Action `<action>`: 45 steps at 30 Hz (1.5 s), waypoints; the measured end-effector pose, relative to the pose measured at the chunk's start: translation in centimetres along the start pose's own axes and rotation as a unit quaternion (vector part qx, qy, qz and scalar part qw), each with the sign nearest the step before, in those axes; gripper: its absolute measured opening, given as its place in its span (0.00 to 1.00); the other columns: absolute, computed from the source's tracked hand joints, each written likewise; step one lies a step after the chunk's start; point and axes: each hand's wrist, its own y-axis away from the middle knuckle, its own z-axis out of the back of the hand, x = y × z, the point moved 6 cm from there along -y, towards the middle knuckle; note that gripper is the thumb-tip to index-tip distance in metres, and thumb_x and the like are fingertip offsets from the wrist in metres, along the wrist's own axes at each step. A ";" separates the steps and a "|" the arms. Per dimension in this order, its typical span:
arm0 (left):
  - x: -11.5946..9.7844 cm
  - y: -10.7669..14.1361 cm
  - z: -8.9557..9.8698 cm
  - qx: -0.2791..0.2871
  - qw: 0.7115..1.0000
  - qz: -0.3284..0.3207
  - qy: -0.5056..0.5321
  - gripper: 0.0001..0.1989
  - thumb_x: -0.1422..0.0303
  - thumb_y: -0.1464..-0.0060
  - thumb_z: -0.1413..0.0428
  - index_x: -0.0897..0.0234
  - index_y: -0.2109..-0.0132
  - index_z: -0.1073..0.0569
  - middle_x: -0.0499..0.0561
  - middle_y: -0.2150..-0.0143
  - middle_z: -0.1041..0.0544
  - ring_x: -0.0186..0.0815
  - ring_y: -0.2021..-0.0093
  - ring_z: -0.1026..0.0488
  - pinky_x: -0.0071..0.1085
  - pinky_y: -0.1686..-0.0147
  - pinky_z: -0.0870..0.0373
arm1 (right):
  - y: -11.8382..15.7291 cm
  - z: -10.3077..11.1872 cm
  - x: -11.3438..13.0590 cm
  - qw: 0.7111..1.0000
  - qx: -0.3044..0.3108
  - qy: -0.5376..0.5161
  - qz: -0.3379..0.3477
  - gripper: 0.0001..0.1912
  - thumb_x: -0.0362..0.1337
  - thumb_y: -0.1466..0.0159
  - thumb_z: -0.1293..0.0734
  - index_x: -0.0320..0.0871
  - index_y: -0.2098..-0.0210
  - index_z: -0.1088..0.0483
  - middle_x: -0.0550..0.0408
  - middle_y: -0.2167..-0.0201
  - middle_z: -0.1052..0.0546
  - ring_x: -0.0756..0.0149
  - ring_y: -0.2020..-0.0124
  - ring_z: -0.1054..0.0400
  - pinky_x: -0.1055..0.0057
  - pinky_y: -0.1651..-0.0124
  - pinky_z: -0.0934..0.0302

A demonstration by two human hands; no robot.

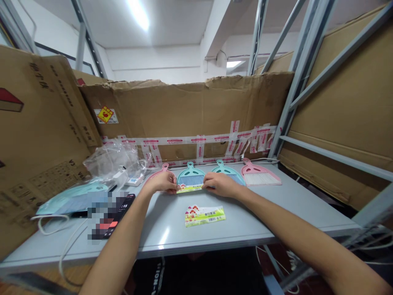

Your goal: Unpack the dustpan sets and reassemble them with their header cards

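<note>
Left hand and right hand pinch a label card by its ends; keeps it lined up on the teal brush.

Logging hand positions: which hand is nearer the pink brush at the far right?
The right hand, just left of the pink brush. The left hand is farther, with a teal brush and another between.

Pink brush, teal brush, mushroom-print label
</note>
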 end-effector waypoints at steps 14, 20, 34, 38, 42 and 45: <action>-1.8 0.8 0.4 -0.105 0.978 -0.004 -0.182 0.21 0.46 0.45 0.33 0.56 0.64 0.29 0.50 0.67 0.15 0.44 0.66 0.16 0.33 0.68 0.29 | -0.1 -1.3 -0.3 0.994 0.014 0.067 -0.081 0.09 0.28 0.27 0.26 0.47 0.56 0.14 0.50 0.56 0.15 0.57 0.52 0.25 0.67 0.58 0.39; -3.5 1.1 -0.7 -0.113 0.941 -0.086 -0.306 0.30 0.49 0.58 0.24 0.56 0.56 0.28 0.50 0.55 0.16 0.46 0.56 0.20 0.34 0.63 0.34 | -0.2 -1.3 0.1 0.994 0.012 0.057 -0.094 0.08 0.31 0.25 0.27 0.47 0.54 0.14 0.50 0.56 0.15 0.56 0.51 0.25 0.65 0.56 0.36; -2.9 0.2 -0.8 -0.123 0.932 -0.105 -0.324 0.22 0.54 0.51 0.27 0.57 0.57 0.27 0.51 0.57 0.17 0.46 0.57 0.20 0.35 0.61 0.32 | -0.3 -1.2 0.1 0.991 0.004 0.047 -0.126 0.07 0.36 0.25 0.25 0.45 0.48 0.19 0.47 0.51 0.16 0.53 0.47 0.24 0.62 0.50 0.33; -2.7 0.0 -0.8 -0.121 0.932 -0.111 -0.324 0.23 0.53 0.50 0.28 0.58 0.55 0.26 0.52 0.55 0.16 0.46 0.56 0.20 0.36 0.60 0.31 | -0.3 -1.1 0.0 0.989 0.000 0.049 -0.138 0.06 0.35 0.25 0.26 0.45 0.49 0.19 0.47 0.51 0.16 0.53 0.47 0.25 0.62 0.49 0.33; -2.5 -0.1 -0.7 -0.124 0.933 -0.123 -0.316 0.28 0.53 0.51 0.27 0.58 0.47 0.24 0.55 0.47 0.16 0.49 0.50 0.18 0.37 0.55 0.27 | -0.3 -1.3 0.0 0.990 0.007 0.047 -0.129 0.07 0.36 0.25 0.25 0.44 0.48 0.20 0.47 0.51 0.16 0.53 0.47 0.25 0.62 0.49 0.33; -2.4 -0.1 -0.8 -0.113 0.935 -0.135 -0.307 0.33 0.53 0.51 0.27 0.58 0.41 0.24 0.55 0.43 0.16 0.49 0.48 0.18 0.37 0.52 0.26 | -0.3 -1.5 0.0 0.991 0.007 0.040 -0.124 0.10 0.37 0.26 0.24 0.44 0.46 0.20 0.46 0.50 0.16 0.52 0.46 0.25 0.61 0.49 0.33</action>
